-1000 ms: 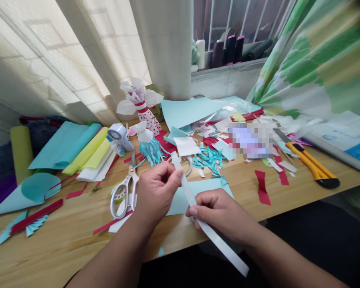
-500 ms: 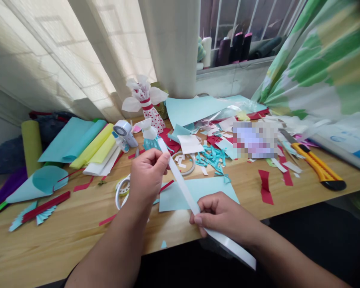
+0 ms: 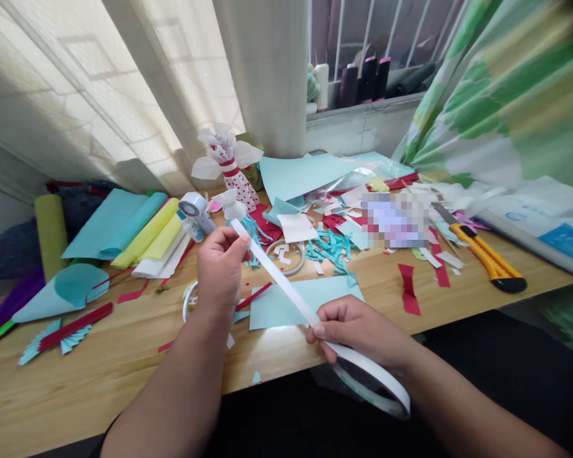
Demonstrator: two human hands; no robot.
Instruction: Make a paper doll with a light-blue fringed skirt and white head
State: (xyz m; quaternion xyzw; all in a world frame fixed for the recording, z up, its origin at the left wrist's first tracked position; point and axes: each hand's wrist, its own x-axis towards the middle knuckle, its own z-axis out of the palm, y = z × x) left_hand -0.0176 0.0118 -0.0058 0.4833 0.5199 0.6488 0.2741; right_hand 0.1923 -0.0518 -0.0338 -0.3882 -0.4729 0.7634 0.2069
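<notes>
Left hand: my left hand (image 3: 218, 264) is curled nearly shut, pinching the upper part of a long white tape strip (image 3: 274, 280), with the strip's end sticking out just past my fingers.

Right hand: my right hand (image 3: 357, 334) is partly closed around a wide roll of white tape (image 3: 376, 381), and my fingers (image 3: 331, 334) press where the strip leaves it.

Tape: the strip runs taut and diagonally between my hands, passing above a flat pale-blue paper sheet (image 3: 296, 305) without touching it as far as I can tell.

Table edge: the roll hangs out past the front edge of the light wooden table (image 3: 100, 362), over the dark floor.

Open room: bare wood lies to the left of my left forearm and along the front edge; there is more between the blue sheet and the loose red paper pieces (image 3: 409, 289).

Nearby: a thin white tape ring (image 3: 188, 299) sits just beside my left forearm. Teal paper shreds (image 3: 331, 248) lie beyond the blue sheet, and an orange utility knife (image 3: 489, 261) lies well off to the right, close to the table's right side.
</notes>
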